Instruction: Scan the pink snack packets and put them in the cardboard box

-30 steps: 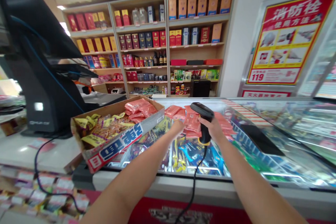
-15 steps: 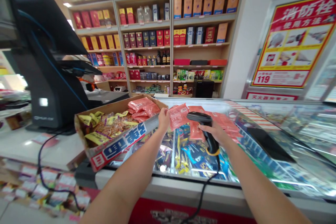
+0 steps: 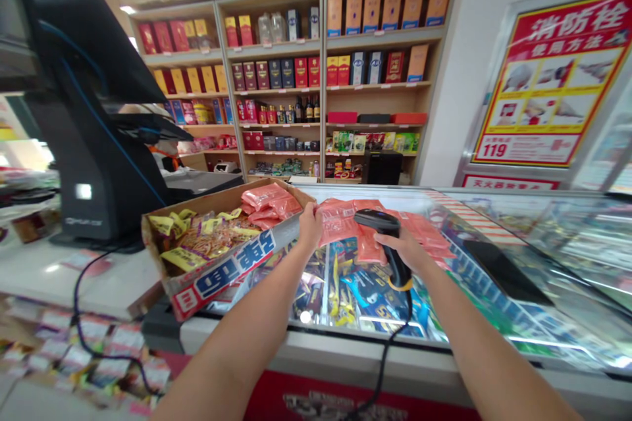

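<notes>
Head view, as I read it from my remote post:

Item: left hand (image 3: 309,230). Fingers bent and drawn together, thumb and fingertips pinching the left edge of an orange packet (image 3: 336,223). The far fingers are hidden from me. The hand sits just beside the right corner of an open carton (image 3: 232,271); whether they touch, I cannot tell.

Item: right hand (image 3: 409,251). Fingers wrapped about the grip of a black barcode scanner (image 3: 378,221), thumb lying along the near side; I cannot make out the tips behind the grip. The scanner head points left, toward the pinched packet. A black cable (image 3: 383,368) drops from the grip's lower end.

Item: orange packet, as above. Located between the carton and the scanner, above the glass-topped freezer (image 3: 340,348), overlapping other orange packets beside it.

Item: loose orange packets (image 3: 425,234), spread on the freezer top behind and right of the scanner.

Item: carton contents. Yellow packets (image 3: 185,259) at left, a heap of orange packets (image 3: 266,197) at right.

Item: black flat device (image 3: 506,273), lying on the freezer, right of the right hand.
</notes>
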Demonstrator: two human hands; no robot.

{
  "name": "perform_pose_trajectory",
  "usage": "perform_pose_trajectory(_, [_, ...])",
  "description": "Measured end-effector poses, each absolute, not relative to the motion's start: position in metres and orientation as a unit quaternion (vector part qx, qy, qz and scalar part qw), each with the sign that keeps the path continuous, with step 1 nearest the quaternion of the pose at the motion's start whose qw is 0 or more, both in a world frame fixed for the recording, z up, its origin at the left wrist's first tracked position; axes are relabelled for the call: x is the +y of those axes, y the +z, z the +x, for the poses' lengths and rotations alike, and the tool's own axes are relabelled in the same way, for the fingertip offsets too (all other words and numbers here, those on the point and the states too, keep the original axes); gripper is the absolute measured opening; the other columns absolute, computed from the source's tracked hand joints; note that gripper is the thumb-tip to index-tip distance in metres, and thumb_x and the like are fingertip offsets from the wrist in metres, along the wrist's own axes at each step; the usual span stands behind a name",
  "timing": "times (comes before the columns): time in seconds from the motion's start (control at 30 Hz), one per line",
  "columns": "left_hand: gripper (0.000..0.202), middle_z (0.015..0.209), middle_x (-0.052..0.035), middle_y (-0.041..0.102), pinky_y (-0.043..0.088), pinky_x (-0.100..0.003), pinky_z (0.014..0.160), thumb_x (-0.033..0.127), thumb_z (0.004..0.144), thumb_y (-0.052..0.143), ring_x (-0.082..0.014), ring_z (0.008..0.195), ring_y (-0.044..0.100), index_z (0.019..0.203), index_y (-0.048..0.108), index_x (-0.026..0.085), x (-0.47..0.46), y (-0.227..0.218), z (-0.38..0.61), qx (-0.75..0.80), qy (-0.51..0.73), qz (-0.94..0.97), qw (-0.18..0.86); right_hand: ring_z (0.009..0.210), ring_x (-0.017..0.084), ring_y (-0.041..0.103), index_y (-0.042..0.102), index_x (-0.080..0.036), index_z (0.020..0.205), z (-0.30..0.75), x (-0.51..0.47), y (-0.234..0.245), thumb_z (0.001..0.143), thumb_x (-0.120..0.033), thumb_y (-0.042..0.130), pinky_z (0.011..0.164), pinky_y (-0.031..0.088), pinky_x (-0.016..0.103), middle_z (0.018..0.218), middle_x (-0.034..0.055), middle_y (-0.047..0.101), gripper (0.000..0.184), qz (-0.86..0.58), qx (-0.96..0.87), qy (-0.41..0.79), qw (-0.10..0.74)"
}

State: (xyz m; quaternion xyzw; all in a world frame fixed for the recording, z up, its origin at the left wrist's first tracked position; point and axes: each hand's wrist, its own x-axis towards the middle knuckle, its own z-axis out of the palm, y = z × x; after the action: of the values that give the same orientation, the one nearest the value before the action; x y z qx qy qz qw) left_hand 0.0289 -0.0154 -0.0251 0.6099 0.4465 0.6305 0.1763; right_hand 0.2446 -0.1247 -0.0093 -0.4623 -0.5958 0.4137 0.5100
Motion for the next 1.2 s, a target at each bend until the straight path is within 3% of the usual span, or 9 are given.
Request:
perform_pose_trajectory(0.53, [0.013, 0.066, 0.0016, 0.057, 0.040, -0.026, 0.071, 0.016, 0.084, 0.050, -0.0162, 0.068, 0.055, 0.073, 0.051, 0.021, -0.030, -0.014, 0.035, 0.470, 0.629, 0.589, 0.192, 0.038, 0.018, 0.057, 0.062, -0.019, 0.068, 0.246, -0.121, -0.015, 0.068, -0.043, 0.072, 0.041, 0.042, 0.029, 0.046, 0.0029, 0.062, 0.026, -0.448, -0.584, 0.412, 0.537])
perform_pose_trajectory(0.7, [0.010, 0.080, -0.0044, 0.065, 0.043, -0.028, 0.078, 0.017, 0.086, 0.048, -0.0184, 0.081, 0.060, 0.079, 0.055, 0.019, -0.028, 0.019, 0.027, 0.517, 0.620, 0.570, 0.150, 0.038, 0.018, 0.058, 0.063, -0.019, 0.072, 0.233, -0.119, -0.005, 0.065, -0.043, 0.072, 0.039, 0.041, 0.028, 0.049, 0.0022, 0.064, 0.027, -0.437, -0.562, 0.419, 0.564])
perform_pose_trajectory(0.93, [0.015, 0.097, -0.0097, 0.070, 0.045, -0.028, 0.081, 0.019, 0.090, 0.046, -0.0195, 0.093, 0.064, 0.092, 0.060, 0.016, -0.002, 0.084, -0.041, 0.597, 0.571, 0.560, 0.066, 0.035, 0.016, 0.053, 0.060, -0.018, 0.067, 0.186, -0.121, 0.047, 0.064, -0.045, 0.069, 0.040, 0.041, 0.028, 0.042, 0.0025, 0.060, 0.029, -0.418, -0.613, 0.406, 0.533])
perform_pose_trajectory(1.1, [0.026, 0.110, -0.0208, 0.067, 0.046, -0.034, 0.083, 0.029, 0.091, 0.050, -0.0291, 0.106, 0.063, 0.108, 0.059, 0.011, 0.005, 0.084, -0.076, 0.695, 0.416, 0.579, 0.094, 0.037, 0.017, 0.055, 0.058, -0.018, 0.066, 0.149, -0.108, 0.059, 0.060, -0.044, 0.070, 0.041, 0.042, 0.027, 0.041, 0.0030, 0.059, 0.030, -0.400, -0.633, 0.415, 0.518])
perform_pose_trajectory(1.2, [0.029, 0.122, -0.0239, 0.061, 0.044, -0.037, 0.092, 0.030, 0.090, 0.051, -0.0320, 0.118, 0.057, 0.111, 0.059, 0.012, 0.003, 0.074, -0.078, 0.718, 0.365, 0.590, 0.057, 0.037, 0.017, 0.055, 0.058, -0.018, 0.067, 0.138, -0.106, 0.054, 0.061, -0.044, 0.070, 0.041, 0.043, 0.027, 0.041, 0.0025, 0.059, 0.029, -0.395, -0.631, 0.423, 0.517])
